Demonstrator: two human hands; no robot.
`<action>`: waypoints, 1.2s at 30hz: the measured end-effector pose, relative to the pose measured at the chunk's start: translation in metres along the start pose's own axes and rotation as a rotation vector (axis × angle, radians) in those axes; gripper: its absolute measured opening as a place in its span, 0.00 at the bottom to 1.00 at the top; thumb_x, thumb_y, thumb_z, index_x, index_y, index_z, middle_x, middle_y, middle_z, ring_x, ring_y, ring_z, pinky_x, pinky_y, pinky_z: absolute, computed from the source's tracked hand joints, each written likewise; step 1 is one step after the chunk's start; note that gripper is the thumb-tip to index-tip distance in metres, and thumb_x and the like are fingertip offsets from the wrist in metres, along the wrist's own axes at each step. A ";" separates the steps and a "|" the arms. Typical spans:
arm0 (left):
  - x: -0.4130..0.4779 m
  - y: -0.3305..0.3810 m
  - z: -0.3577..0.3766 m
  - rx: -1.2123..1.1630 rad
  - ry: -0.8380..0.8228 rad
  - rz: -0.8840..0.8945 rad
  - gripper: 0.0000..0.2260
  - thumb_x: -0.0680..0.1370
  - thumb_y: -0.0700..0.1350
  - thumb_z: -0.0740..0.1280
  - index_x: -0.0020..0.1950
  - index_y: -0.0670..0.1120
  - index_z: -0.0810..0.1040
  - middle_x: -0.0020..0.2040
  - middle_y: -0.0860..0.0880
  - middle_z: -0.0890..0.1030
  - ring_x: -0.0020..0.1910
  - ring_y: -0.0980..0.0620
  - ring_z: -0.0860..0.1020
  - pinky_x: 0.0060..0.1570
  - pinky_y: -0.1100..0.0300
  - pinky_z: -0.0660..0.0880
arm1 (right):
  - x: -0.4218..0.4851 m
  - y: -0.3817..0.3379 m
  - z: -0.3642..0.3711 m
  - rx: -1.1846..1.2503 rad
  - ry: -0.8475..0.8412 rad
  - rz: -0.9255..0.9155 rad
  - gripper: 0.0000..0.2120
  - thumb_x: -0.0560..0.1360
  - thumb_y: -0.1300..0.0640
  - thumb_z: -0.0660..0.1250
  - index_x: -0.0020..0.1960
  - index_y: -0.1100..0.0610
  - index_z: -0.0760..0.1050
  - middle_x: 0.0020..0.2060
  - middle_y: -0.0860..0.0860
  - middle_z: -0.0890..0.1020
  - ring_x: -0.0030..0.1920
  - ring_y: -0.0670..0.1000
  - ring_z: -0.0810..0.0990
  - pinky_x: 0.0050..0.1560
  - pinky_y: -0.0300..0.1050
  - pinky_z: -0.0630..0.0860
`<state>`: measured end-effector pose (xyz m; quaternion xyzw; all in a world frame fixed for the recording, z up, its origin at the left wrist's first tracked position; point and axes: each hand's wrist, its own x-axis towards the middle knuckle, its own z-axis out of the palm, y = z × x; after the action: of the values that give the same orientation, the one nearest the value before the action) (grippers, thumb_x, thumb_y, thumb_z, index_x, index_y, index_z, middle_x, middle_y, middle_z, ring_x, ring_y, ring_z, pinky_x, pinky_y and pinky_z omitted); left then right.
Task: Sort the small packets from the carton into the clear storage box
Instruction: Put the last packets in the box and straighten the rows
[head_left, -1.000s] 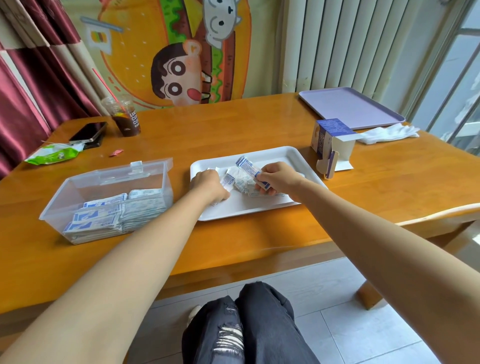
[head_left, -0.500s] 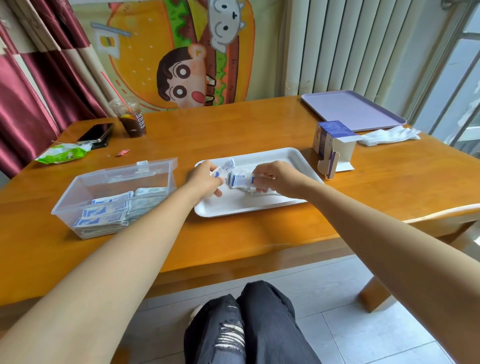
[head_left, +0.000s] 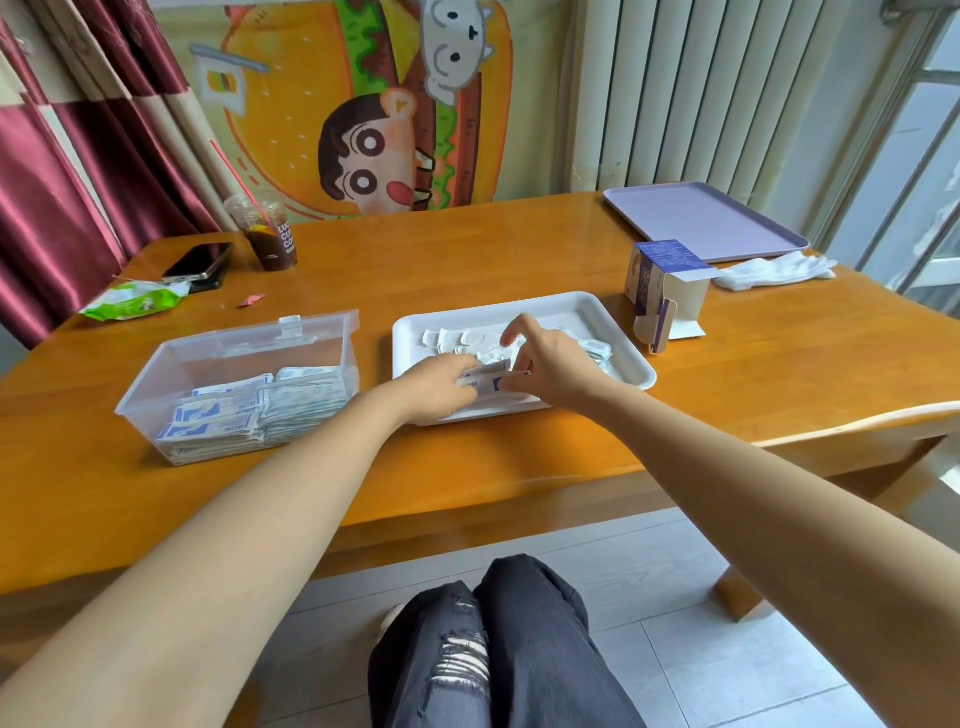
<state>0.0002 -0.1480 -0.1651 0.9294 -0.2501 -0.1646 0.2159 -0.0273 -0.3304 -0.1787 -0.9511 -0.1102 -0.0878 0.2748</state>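
Note:
Small white-and-blue packets (head_left: 457, 340) lie loose on a white tray (head_left: 631, 358) in the middle of the table. My left hand (head_left: 434, 387) and my right hand (head_left: 550, 361) meet over the tray's front part, both pinching a small stack of packets (head_left: 485, 378) between them. My right forefinger and thumb are raised and spread. The clear storage box (head_left: 249, 351) stands open left of the tray, with rows of packets stacked in its front half. The opened blue-and-white carton (head_left: 667, 291) stands right of the tray.
A lilac tray (head_left: 701, 221) and white gloves (head_left: 774, 273) lie at the back right. At the back left are an iced drink cup (head_left: 267, 231), a phone (head_left: 200, 262), a green wipes pack (head_left: 135, 301) and a small red wrapper (head_left: 252, 300).
My hands have come together at the tray's front, the packet from my right hand now joined to those in my left. The view has tilted slightly.

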 end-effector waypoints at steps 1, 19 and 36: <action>0.001 -0.002 0.001 0.009 0.005 0.007 0.08 0.80 0.44 0.60 0.56 0.45 0.74 0.52 0.48 0.77 0.55 0.45 0.74 0.49 0.56 0.69 | 0.000 0.000 0.000 -0.002 -0.003 -0.013 0.20 0.71 0.56 0.73 0.59 0.57 0.70 0.39 0.51 0.80 0.40 0.54 0.77 0.41 0.49 0.74; -0.005 -0.004 0.008 -0.130 0.214 -0.093 0.12 0.72 0.40 0.68 0.55 0.48 0.80 0.46 0.47 0.81 0.38 0.50 0.76 0.34 0.62 0.70 | -0.002 -0.004 -0.001 0.029 -0.116 0.072 0.12 0.69 0.55 0.74 0.52 0.56 0.79 0.45 0.50 0.81 0.42 0.49 0.76 0.44 0.46 0.74; -0.007 -0.003 0.012 0.017 0.267 -0.102 0.08 0.78 0.43 0.64 0.57 0.45 0.78 0.45 0.47 0.74 0.39 0.48 0.71 0.28 0.61 0.62 | 0.000 -0.005 0.001 0.044 -0.099 0.122 0.10 0.70 0.58 0.73 0.50 0.58 0.81 0.44 0.54 0.82 0.42 0.51 0.78 0.44 0.45 0.75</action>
<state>-0.0092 -0.1461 -0.1757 0.9563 -0.1728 -0.0483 0.2308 -0.0283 -0.3256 -0.1775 -0.9529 -0.0673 -0.0212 0.2948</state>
